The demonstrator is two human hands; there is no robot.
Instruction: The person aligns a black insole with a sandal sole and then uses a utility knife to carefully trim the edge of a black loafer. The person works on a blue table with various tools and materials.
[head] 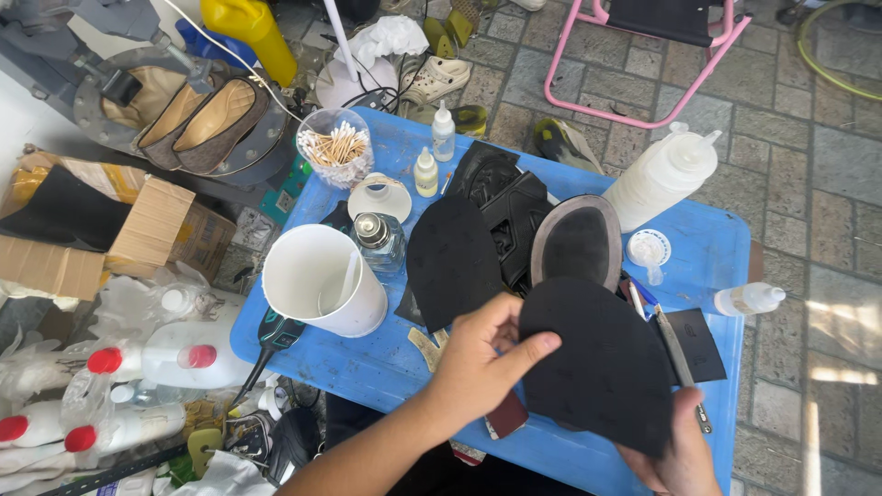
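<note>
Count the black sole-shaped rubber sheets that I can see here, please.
2. One sole sheet is held between the left hand and right hand. The other sheet lies on the blue table beside the white cup. More may be hidden underneath.

1. The black sole sheet [602,367] held by the left hand [478,363] and right hand [680,455] looked like matt rubber with a fine, grainy texture.
2. A second sole piece [452,257] on the table showed the same dull, pebbled black surface.
3. The blue table [707,248] was plastic, scuffed and smeared with pale marks.
4. The white cup [317,276] looked like smooth, slightly glossy plastic.
5. The small jar [378,241] was clear glass with a shiny metal cap.
6. The white squeeze bottle [660,176] was ribbed, translucent plastic.
7. The box [156,230] was plain brown cardboard, matt and rough-edged.
8. The knife [678,354] had a dull grey metal blade.
</note>
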